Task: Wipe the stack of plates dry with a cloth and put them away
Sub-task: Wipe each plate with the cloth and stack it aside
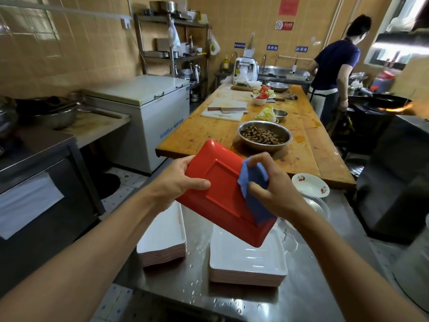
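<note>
Plate, red rectangular: we hold it tilted, underside up, above 2 stacks of white plates. Left hand grips its left edge; right hand clutches blue cloth against its underside. Left stack and right stack rest on wet steel counter.

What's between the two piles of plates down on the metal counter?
Nothing stands there. In the head view, between the left pile and the right pile lies only bare steel counter with scattered water drops.
</note>
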The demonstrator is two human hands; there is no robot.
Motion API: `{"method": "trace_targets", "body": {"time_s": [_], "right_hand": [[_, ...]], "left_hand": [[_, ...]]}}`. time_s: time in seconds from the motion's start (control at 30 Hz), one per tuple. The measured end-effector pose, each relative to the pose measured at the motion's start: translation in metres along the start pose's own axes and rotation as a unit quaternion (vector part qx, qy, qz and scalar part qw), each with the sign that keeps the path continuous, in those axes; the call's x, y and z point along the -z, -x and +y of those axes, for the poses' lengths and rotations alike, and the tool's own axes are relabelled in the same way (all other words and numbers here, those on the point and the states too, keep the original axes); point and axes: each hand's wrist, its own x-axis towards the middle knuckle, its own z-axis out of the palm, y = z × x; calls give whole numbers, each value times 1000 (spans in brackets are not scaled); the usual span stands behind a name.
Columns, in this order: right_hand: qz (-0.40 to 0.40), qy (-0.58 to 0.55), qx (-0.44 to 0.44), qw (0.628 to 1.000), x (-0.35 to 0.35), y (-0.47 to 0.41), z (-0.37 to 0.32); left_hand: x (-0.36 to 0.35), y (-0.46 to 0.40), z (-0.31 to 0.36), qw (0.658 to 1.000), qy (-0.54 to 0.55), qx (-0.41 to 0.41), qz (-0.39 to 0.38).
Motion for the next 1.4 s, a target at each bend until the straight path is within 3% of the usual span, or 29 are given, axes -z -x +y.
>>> {"method": "trace_targets", "body": {"time_s": [0.13,0.27,0.37,0.47,0.67,1.0,1.2,1.4], "right_hand": [[9,41,52,998,-20,-25,-22],[20,86,84,993,-27,-25,-18],[39,111,42,992,-19,-10,10],[30,21,-33,999,-13,9,31],[49,6,-10,999,-21,41,32],[85,199,49,975,-57,60,17],[33,195,69,978,-95,47,-34],[-71,189,4,979,-97,10,-33]], "left_hand": [[-10,0,-2,999,-34,-13,30],[-10,4,-7,998,3,-9,60],[0,10,-12,995,58,10,80],[4,11,-18,989,97,38,102],[-5,2,-32,962,201,106,152],[-26,5,-39,917,324,143,183],[-40,16,-41,905,368,133,166],[-27,31,-44,918,324,94,209]]}}
